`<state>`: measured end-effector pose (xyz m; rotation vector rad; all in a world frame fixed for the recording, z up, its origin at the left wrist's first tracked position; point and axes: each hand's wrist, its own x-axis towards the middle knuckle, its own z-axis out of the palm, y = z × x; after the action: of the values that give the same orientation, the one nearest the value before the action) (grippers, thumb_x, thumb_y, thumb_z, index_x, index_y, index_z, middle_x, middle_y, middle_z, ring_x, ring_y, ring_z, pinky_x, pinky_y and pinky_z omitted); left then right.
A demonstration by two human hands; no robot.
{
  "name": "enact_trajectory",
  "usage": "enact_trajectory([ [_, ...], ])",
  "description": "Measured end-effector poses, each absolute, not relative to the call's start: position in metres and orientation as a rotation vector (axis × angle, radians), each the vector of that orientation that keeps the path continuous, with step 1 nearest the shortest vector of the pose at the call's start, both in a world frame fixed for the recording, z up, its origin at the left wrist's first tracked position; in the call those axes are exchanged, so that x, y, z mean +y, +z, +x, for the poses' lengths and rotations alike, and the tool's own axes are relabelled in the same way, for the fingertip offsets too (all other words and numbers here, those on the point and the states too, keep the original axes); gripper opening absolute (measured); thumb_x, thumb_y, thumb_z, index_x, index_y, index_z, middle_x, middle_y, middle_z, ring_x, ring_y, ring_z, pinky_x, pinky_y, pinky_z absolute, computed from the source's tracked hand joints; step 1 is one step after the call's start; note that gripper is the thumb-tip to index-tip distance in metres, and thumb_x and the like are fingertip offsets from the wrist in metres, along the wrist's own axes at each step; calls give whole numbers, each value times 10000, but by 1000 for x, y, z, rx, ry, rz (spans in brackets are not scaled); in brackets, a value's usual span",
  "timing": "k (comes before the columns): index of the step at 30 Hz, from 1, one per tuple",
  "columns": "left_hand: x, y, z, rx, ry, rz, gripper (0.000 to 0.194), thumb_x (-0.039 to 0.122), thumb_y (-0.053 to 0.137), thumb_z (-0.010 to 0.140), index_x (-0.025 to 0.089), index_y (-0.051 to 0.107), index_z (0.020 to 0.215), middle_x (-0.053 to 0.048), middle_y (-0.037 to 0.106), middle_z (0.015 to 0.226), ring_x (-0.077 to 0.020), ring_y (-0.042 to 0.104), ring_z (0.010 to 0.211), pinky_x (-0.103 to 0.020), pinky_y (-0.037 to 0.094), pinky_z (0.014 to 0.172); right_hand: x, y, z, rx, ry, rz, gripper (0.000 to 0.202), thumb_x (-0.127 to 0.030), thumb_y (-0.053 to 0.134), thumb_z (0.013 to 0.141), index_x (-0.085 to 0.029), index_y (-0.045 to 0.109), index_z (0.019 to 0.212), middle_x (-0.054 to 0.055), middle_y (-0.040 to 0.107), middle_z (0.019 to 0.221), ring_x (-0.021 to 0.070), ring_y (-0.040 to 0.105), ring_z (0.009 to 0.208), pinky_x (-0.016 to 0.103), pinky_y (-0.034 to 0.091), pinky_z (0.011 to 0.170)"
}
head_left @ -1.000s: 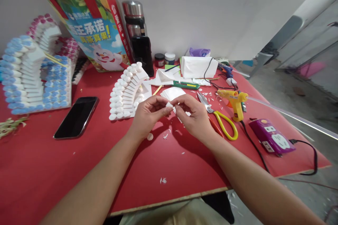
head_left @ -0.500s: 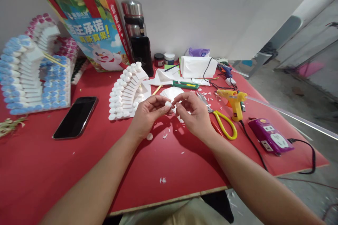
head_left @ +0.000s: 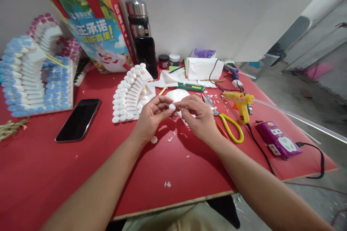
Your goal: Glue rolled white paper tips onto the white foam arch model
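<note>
A small round white piece (head_left: 172,107) is pinched between the thumb and fingers of my left hand (head_left: 153,117). My right hand (head_left: 197,115) is close beside it, its index fingertip at the piece's right edge and its thumb bent below. Whether the right fingers grip anything is too small to tell. White paper (head_left: 177,95) lies behind the hands, and a white disc (head_left: 154,139) rests on the table under my left hand. To the left stands a curved white model (head_left: 130,94) edged with rounded white pieces.
On the red table (head_left: 89,173) are scissors (head_left: 230,126), a yellow glue gun (head_left: 240,103), a purple power socket (head_left: 279,140), a green cutter (head_left: 190,87) and a black phone (head_left: 78,120). A bag (head_left: 100,36) and blue-white models (head_left: 29,79) stand at the back left.
My right index finger has straightened a little toward the white piece. My left hand has hardly moved and still holds it.
</note>
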<state>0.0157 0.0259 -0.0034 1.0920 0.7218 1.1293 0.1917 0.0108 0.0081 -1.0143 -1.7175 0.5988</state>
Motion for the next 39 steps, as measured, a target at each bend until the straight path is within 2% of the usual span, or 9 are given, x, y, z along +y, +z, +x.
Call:
enact_trajectory([
  [5, 26, -6, 16, 722, 1154, 1171, 275, 244, 783, 847, 176, 639, 1071, -27, 708, 902, -146, 697, 792, -291, 550, 819, 12, 5, 191, -1712, 601, -970, 289, -69, 541, 870, -178, 773, 1003, 64, 636, 941, 145, 609, 756, 290, 491, 629],
  [12, 26, -3, 17, 767, 1190, 1313, 199, 256, 742, 886, 173, 668, 1051, -8, 697, 807, -130, 663, 719, -281, 556, 748, 12, 4, 191, -1711, 577, -976, 242, -100, 554, 901, -201, 748, 1003, 58, 671, 953, 145, 641, 788, 272, 500, 622],
  [23, 22, 4, 19, 821, 1194, 1375, 171, 263, 772, 859, 189, 680, 982, 18, 714, 774, -113, 681, 660, -245, 563, 685, 12, 6, 190, -1722, 514, -997, 121, -149, 588, 908, -195, 699, 905, 45, 668, 889, 125, 601, 708, 261, 478, 598],
  [32, 22, 5, 19, 868, 1199, 1399, 175, 293, 776, 848, 180, 680, 940, 11, 707, 777, -113, 674, 647, -247, 568, 674, 12, 7, 191, -1743, 507, -1020, 111, -159, 593, 910, -183, 699, 886, 49, 669, 873, 123, 590, 673, 270, 473, 595],
  [39, 19, 2, 21, 919, 1198, 1493, 250, 303, 754, 864, 180, 671, 1066, -8, 705, 852, -137, 691, 751, -268, 579, 734, 12, 6, 192, -1730, 561, -1031, 73, -185, 612, 900, -183, 683, 886, 42, 661, 903, 114, 596, 666, 266, 474, 592],
])
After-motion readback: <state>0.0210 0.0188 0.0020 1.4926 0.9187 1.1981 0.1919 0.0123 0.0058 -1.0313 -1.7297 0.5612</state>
